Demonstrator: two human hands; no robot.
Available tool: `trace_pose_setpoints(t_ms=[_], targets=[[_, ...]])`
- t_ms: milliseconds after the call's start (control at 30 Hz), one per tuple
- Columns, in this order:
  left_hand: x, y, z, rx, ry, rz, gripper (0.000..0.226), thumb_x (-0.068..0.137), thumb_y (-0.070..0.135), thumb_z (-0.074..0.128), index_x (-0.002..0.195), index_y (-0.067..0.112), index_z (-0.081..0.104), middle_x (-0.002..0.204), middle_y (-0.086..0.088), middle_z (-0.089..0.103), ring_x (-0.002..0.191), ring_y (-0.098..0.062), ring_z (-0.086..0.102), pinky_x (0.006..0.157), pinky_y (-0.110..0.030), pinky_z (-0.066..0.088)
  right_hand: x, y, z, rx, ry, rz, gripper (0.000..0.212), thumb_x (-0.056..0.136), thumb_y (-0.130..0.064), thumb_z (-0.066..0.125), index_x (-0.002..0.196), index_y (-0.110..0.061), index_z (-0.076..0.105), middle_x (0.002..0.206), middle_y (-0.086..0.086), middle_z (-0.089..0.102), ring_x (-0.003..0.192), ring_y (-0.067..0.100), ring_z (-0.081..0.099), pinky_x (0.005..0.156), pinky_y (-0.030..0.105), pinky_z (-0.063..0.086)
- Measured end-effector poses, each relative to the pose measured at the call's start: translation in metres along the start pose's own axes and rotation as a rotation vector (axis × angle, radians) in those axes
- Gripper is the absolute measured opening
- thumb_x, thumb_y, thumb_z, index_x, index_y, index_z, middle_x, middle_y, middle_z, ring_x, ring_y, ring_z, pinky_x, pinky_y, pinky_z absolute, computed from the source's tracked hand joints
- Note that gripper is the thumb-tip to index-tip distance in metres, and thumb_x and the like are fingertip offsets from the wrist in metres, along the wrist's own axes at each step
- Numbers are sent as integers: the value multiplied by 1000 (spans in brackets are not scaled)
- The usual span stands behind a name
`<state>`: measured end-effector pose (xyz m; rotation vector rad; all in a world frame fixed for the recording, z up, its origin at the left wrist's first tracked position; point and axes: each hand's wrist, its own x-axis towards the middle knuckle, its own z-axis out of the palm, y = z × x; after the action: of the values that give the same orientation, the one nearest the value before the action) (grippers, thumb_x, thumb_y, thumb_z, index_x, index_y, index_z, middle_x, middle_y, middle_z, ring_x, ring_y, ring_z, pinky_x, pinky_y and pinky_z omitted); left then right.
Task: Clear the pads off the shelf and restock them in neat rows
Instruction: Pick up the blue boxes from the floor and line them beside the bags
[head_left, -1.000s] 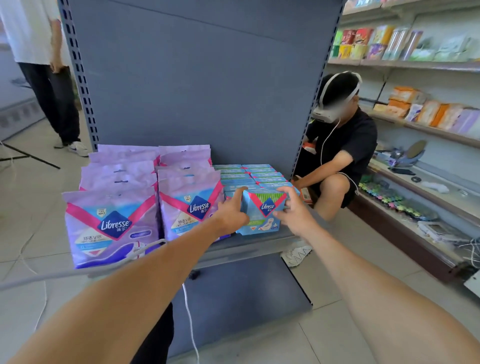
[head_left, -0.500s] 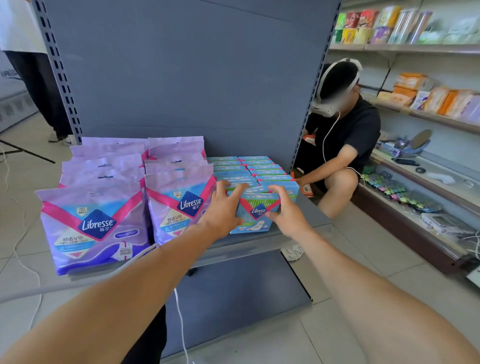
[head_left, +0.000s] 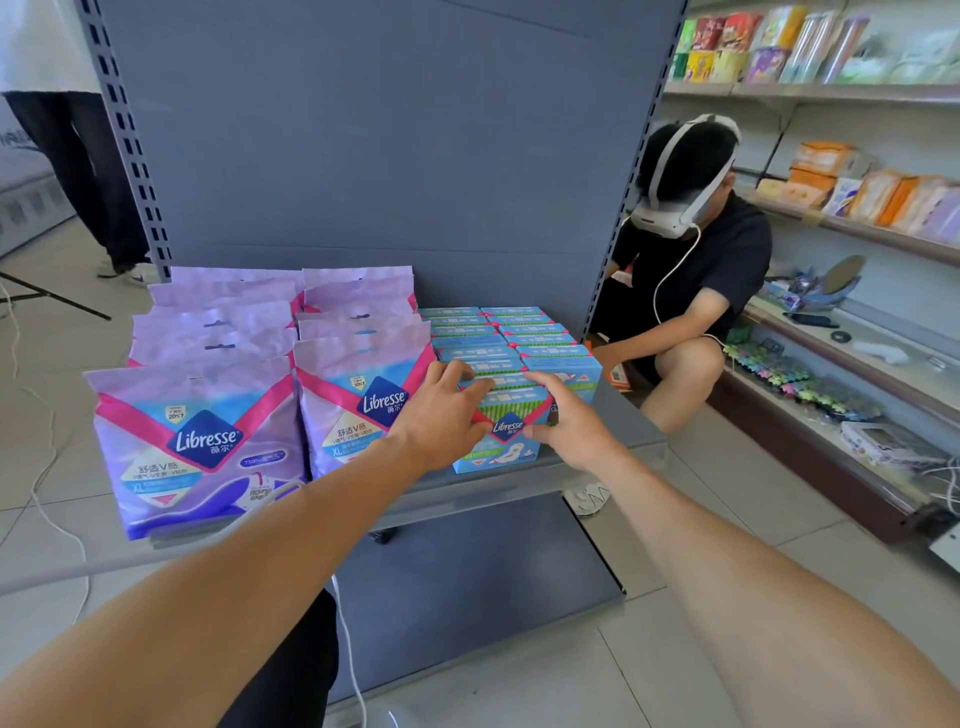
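Blue pad box (head_left: 506, 431) on shelf (head_left: 631, 423), held by left hand (head_left: 447, 410) and right hand (head_left: 569, 423).

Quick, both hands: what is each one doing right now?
Left hand: grips the front blue pad pack from its left side.
Right hand: grips the same pack from the right.

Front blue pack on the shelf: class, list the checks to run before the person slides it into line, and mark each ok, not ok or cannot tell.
1. Left hand on front blue pack: ok, fingers over its top.
2. Right hand on it: ok.
3. Pack upright, label forward: ok.
4. Pack flush with blue row behind: cannot tell.
5. Purple bags clear of it: cannot tell, left hand hides the gap.
6. Shelf room rightward: ok.
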<state>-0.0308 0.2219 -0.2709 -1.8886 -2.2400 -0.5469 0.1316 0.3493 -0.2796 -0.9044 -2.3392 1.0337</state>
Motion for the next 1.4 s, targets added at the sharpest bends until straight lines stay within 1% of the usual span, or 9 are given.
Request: trace_pose_setpoints(t_ms=[300, 400, 533, 667, 733, 933, 1100, 1233, 1400], targets=[[-8, 6, -6, 29, -14, -13, 61, 92, 48, 53, 145, 22, 38, 141, -5, 36, 127, -26, 31, 107, -38, 38, -17, -2, 1, -1, 47, 45, 71, 84, -9, 74, 141, -33, 39, 126, -3, 59, 111, 14, 61, 91, 37, 55], [-11, 9, -9, 40, -27, -27, 61, 92, 48, 53, 144, 22, 38, 140, -6, 35, 128, -27, 30, 107, -40, 39, -23, -12, -2, -217, 69, 37, 68, 88, -13, 69, 145, -29, 36, 135, 0, 52, 116, 17, 56, 92, 33, 51], [-17, 16, -16, 90, -86, -45, 61, 91, 42, 53, 145, 20, 35, 141, -10, 34, 129, -31, 29, 107, -43, 37, -26, -27, -9, -578, 19, 6, 67, 89, -16, 63, 147, -29, 32, 148, 4, 32, 132, 24, 40, 95, 39, 47], [-22, 23, -25, 173, -190, -62, 67, 91, 37, 53, 149, 17, 27, 149, -13, 27, 135, -35, 25, 109, -45, 31, -31, -49, -9, -765, -74, 50, 70, 88, -12, 57, 150, -27, 27, 152, 7, 25, 137, 28, 30, 99, 42, 45], [-25, 27, -30, 184, -241, -74, 71, 89, 33, 55, 150, 16, 22, 151, -14, 26, 137, -36, 23, 109, -47, 32, -35, -60, -8, -823, -105, 87, 73, 89, -11, 55, 152, -27, 23, 153, 10, 23, 138, 32, 29, 101, 44, 44], [-31, 45, -48, 193, -291, -62, 78, 89, 34, 56, 151, 12, 15, 155, -18, 18, 140, -40, 17, 109, -49, 31, -46, -84, -4, -878, -109, 140, 76, 87, -17, 59, 152, -29, 21, 154, 11, 23, 138, 35, 27, 105, 47, 41], [-41, 58, -54, 159, -269, -12, 76, 89, 36, 57, 149, 11, 19, 153, -17, 20, 141, -41, 15, 109, -51, 32, -76, -92, -11, -912, -75, 155, 69, 88, -24, 58, 150, -29, 28, 151, 8, 28, 134, 36, 33, 106, 46, 39], [-58, 72, -51, 153, -293, 54, 71, 88, 31, 56, 147, 11, 22, 150, -18, 24, 139, -40, 17, 104, -51, 35, -115, -84, -17, -888, -56, 260, 69, 84, -18, 56, 147, -28, 31, 137, 12, 38, 125, 37, 42, 98, 43, 45], [-91, 92, -29, 145, -354, 147, 65, 88, 34, 56, 143, 10, 28, 146, -18, 28, 137, -39, 19, 102, -50, 37, -170, -64, -7, -847, -12, 394, 59, 84, -23, 58, 140, -23, 40, 137, 13, 41, 127, 37, 43, 103, 43, 42]])
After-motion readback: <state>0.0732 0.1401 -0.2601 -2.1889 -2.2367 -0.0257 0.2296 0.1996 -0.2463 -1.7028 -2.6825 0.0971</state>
